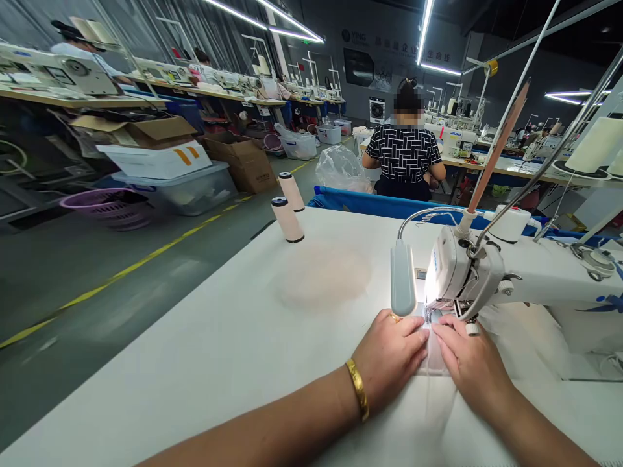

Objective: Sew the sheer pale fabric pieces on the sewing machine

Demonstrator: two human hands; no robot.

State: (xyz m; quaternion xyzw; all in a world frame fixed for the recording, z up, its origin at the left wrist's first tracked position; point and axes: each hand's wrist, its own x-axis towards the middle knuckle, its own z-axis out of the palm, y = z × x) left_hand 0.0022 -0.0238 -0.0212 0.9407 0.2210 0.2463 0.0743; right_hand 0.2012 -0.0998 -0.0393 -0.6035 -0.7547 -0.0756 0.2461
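Note:
A white sewing machine (540,263) stands on the white table, its lit needle area between my two hands. Thin, sheer pale fabric (435,360) lies under the presser foot and runs toward me. My left hand (389,353), with a gold bracelet at the wrist, has its fingers closed on the fabric just left of the foot. On the other side, my right hand (474,366) pinches the fabric close to the foot. The fingertips partly hide the cloth. More sheer fabric (516,334) spreads right, beneath the machine arm. A grey lamp (403,282) hangs over my left fingers.
Two pale thread cones (288,222) stand at the table's far left edge. A blue cloth trough (355,202) runs along the back. Beyond it a person (406,152) sits facing away. Boxes (238,159) and a purple basket (109,206) stand on the floor at left.

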